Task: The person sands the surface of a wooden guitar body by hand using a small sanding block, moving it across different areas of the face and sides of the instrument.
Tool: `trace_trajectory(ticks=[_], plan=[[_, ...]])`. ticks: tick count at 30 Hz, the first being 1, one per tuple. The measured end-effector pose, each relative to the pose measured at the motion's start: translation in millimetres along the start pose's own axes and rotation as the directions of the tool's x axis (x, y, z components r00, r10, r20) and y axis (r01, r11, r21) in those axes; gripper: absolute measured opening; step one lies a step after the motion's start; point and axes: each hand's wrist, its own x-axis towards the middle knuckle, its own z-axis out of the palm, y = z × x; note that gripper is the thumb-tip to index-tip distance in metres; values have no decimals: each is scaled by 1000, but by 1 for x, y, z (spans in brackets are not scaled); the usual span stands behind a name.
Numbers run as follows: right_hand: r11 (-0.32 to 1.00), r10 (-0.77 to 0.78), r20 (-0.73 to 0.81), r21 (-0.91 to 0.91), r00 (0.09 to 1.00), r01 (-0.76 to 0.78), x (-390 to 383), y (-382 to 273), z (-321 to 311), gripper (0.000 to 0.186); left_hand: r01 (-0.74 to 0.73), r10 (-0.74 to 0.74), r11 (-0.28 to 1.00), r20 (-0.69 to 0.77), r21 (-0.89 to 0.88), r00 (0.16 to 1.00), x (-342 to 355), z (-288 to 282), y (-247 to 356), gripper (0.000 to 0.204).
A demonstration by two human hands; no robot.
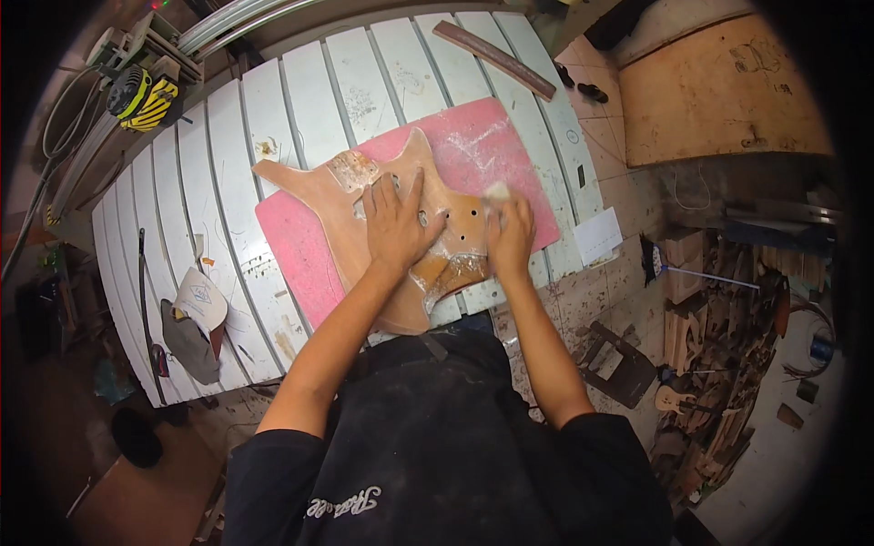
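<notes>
A bare wooden electric guitar body [349,238] lies flat on a pink mat [296,246], with whitish dust and patches of amber finish on it. My left hand [397,218] rests on the middle of the body, palm down and fingers spread. At the body's right side, my right hand [512,235] is curled against the neck-joint edge, near two small dark holes. A small pale piece [497,192] sticks out beyond its fingertips; it is blurred, and its kind does not show. Part of the guitar body's edge is hidden under this hand.
The mat lies on a slotted white table [218,173]. A dark wooden strip [496,60] lies at its far edge, a white paper [598,236] at its right corner. At left are a grey cap-like item [189,344] and a yellow-black power tool [146,98]. Wood pieces [706,355] are piled at right.
</notes>
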Motion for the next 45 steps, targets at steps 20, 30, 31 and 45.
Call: trace_trajectory(ticks=[20, 30, 31, 45], plan=[[968, -103, 27, 231, 994, 94, -4, 35, 1, 18, 60, -58, 998, -71, 20, 996, 1, 4, 6, 88], [985, -160, 175, 94, 972, 145, -4, 14, -20, 19, 143, -138, 989, -140, 29, 981, 2, 0, 11, 81], [988, -153, 151, 22, 977, 152, 14, 10, -15, 18, 142, -130, 988, -167, 57, 977, 2, 0, 12, 82], [976, -216, 180, 1, 960, 219, 17, 17, -4, 18, 215, -199, 971, -146, 100, 969, 12, 3, -1, 94]])
